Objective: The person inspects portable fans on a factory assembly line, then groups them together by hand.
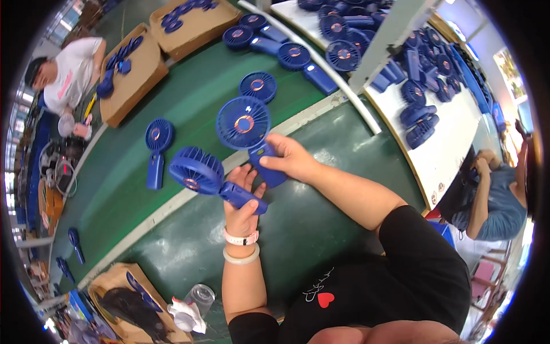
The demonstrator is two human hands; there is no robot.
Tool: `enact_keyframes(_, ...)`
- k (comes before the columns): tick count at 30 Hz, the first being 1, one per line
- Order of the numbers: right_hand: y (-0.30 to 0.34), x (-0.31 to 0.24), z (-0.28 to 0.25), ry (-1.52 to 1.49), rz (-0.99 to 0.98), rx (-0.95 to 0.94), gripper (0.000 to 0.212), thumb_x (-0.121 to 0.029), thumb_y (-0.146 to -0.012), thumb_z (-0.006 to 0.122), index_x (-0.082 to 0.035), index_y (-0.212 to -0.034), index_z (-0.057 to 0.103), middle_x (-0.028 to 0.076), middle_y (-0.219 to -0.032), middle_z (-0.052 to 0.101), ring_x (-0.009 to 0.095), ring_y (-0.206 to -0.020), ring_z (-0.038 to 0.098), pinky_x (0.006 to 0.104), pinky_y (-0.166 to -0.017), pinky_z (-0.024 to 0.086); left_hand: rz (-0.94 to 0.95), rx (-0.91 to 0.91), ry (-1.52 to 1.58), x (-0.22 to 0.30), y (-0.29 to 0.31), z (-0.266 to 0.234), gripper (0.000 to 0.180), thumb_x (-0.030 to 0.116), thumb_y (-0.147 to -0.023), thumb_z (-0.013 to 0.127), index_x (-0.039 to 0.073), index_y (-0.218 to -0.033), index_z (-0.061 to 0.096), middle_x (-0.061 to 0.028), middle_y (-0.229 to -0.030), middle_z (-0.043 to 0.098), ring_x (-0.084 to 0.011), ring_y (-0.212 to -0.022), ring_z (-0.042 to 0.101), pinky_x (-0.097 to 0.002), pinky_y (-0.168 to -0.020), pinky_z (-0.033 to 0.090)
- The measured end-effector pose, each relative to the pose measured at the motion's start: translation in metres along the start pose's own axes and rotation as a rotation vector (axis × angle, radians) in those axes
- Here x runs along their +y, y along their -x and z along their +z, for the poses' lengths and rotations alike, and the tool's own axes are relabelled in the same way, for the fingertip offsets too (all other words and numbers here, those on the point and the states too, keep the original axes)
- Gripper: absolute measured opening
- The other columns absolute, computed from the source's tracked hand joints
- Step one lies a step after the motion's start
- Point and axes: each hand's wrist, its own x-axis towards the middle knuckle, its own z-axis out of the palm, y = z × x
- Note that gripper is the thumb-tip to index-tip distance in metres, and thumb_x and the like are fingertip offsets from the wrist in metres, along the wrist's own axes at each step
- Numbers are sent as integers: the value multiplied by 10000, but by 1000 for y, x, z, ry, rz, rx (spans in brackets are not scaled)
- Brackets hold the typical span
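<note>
My left hand (243, 209) is closed round the handle of a blue handheld fan (197, 170), whose round head tilts off to the left. In my right hand (289, 159) is a second blue handheld fan (243, 122), gripped by its handle with the thumb on the front and the head pointing away from me. The two handles are close together above the green work surface. Just beyond the second fan, another blue fan (258, 86) lies on the green belt, its handle hidden. One more fan (158, 137) lies on the belt to the left.
Cardboard trays (161, 71) with fans stand across the belt (200, 74). A white table (447, 143) heaped with fans is at right, behind a metal post (395, 34). Near left are a cardboard box (117, 327) and a clear cup (201, 295). Co-workers sit far left and right.
</note>
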Motion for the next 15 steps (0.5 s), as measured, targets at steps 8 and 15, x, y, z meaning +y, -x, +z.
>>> enact_keyframes(8,15,12,47,252,-166,-218,742,-221,-779,646,6,-1352,233,180,-1320,338,241,-1199,342,323,-1028,269,247,27,-764,-6,5,4,798,133,-665,750,17,-1301,281,-117,-1226,432,-227,-1096,475,-344,-943,383)
enact_keyframes(15,117,-32,19,326,-184,295,439,-100,-655,706,-40,-1062,552,40,-868,595,118,-804,551,291,-741,472,-180,-431,-470,-20,13,23,864,-126,-676,555,71,-1404,131,-153,-1333,327,-257,-1152,437,-321,-897,417)
